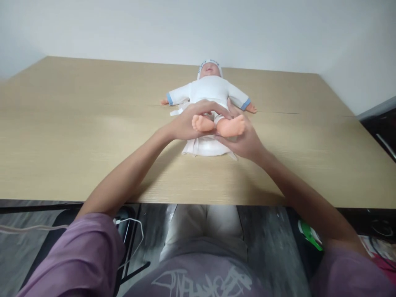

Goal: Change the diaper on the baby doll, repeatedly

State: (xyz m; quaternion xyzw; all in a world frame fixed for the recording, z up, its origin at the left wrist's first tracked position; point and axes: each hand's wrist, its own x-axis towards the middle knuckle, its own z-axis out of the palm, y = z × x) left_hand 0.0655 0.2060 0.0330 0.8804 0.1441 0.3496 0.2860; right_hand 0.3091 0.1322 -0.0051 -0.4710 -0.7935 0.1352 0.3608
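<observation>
On its back on the table lies a baby doll (pixel 209 87) in a white top with blue cuffs and a white printed cap, head toward the wall. Its bare feet point at me, raised a little. My left hand (pixel 193 119) is wrapped round the doll's leg on the left, behind the foot. Round the other leg, my right hand (pixel 244 136) is closed in the same way. Under the legs a white diaper (pixel 208 147) is spread out, its near edge toward me. A white tab shows at the doll's left-hand side. My fingertips are partly hidden by the feet.
The wooden table (pixel 93 123) reaches back to a pale wall, with its near edge just before my lap. A black object (pixel 382 128) stands at the right edge. Below the table are a white cable (pixel 140 231) and a green item (pixel 309 235).
</observation>
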